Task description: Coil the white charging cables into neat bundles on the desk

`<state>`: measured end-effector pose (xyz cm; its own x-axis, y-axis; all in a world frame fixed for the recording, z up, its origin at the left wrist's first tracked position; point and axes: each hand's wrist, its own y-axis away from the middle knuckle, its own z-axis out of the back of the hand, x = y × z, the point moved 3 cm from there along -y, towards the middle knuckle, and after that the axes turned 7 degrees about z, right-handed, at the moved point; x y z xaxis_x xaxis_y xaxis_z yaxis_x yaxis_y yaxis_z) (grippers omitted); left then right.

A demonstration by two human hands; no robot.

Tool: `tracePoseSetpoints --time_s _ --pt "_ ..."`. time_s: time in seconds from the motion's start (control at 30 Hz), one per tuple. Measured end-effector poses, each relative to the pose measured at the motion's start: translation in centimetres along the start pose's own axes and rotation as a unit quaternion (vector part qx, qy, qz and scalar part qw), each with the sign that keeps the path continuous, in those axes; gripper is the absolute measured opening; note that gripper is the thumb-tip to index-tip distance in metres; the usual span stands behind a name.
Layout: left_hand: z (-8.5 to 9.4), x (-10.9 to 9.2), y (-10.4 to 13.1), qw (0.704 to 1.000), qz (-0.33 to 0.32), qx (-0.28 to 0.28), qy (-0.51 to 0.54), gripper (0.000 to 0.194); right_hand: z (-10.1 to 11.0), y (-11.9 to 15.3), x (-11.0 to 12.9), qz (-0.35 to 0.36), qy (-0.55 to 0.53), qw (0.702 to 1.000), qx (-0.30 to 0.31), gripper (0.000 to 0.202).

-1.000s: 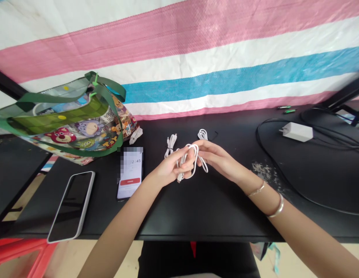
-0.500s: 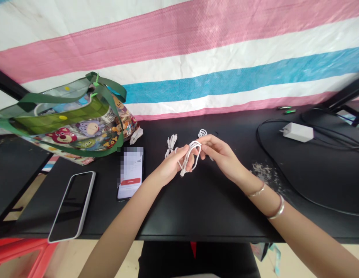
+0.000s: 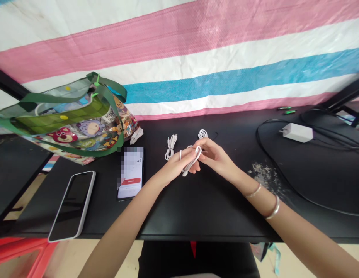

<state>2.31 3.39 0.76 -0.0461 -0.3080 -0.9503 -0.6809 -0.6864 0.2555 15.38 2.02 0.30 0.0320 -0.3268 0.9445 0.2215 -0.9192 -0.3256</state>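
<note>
The left hand (image 3: 174,166) was clamped on a folded white cable (image 3: 188,168) over the middle of the black table (image 3: 214,210), one strand crossing the hand near the base of the thumb and a plug pointing toward the near side. The right hand (image 3: 218,156) met it from the right, fingers at the far end of the loop; I cannot tell whether they pinched it. Just beyond the hands lay a tied white cable bundle (image 3: 171,146) on the left and a white coil (image 3: 202,134) on the right. Of the writing about, the word "TOY" could be read low on the cartoon-printed bag (image 3: 77,135) at far left, with other lettering above it too crumpled to make out. The lit phone (image 3: 135,191) in front of the bag showed the digits "46" above a red button, its label too small to read and part of the screen blocked out by pixels. A dark-screened phone (image 3: 72,208) lay nearer, to its left. On the right, a white charger (image 3: 298,133) bore no legible mark beside a black cord (image 3: 257,134).
</note>
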Motion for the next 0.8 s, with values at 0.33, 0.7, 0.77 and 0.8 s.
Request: tracePoseSetpoints --time_s 0.33,0.7,0.77,0.8 --pt "-0.1 -0.6 0.0 0.999 -0.049 -0.023 0.005 0.040 0.2 0.0 0.9 0.047 0.033 0.996 -0.063 0.037" --pt "1.7 -1.1 0.2 0.975 -0.098 -0.196 -0.027 0.015 0.6 0.0 1.1 0.028 -0.050 0.992 -0.115 0.032" --pt "1.5 -1.2 0.3 0.969 -0.125 -0.206 -0.056 0.011 0.3 0.1 1.1 0.018 -0.081 0.992 -0.096 0.032" --pt "1.4 -1.2 0.3 0.965 -0.138 -0.212 -0.067 0.011 0.1 0.1 1.0 0.016 -0.094 0.992 -0.087 0.031"
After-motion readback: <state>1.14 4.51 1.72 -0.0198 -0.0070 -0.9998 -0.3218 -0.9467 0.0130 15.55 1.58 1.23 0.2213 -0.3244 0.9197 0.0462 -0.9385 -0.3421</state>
